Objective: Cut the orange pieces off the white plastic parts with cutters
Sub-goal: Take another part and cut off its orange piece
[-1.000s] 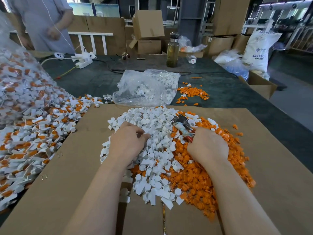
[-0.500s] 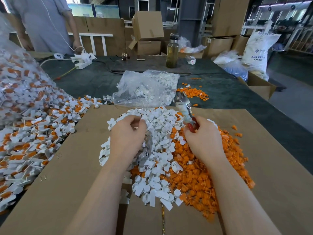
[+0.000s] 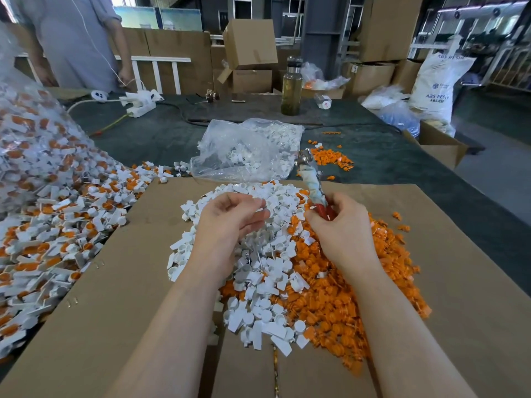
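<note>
My right hand (image 3: 342,228) grips the red handles of the cutters (image 3: 311,182), whose metal jaws point up and away over the far edge of the pile. My left hand (image 3: 230,222) hovers palm-up above the white plastic parts (image 3: 258,271), fingers loosely curled, with nothing plainly held; a blur of white sits at its fingertips. Cut orange pieces (image 3: 344,297) are heaped to the right of the white ones, both on a cardboard sheet (image 3: 115,282). White parts with orange pieces still attached (image 3: 43,239) spill from a clear bag (image 3: 23,133) on the left.
A clear bag of white parts (image 3: 247,150) lies beyond the cardboard, with a small orange heap (image 3: 330,159) beside it. Farther back stand a bottle (image 3: 291,87) and a power strip (image 3: 140,101). A person (image 3: 74,38) stands at the far left. An open carton (image 3: 439,145) sits off the right edge.
My right hand lifted the cutters out of the pile and tipped the jaws upward. My left hand rose off the white parts and turned palm-up.
</note>
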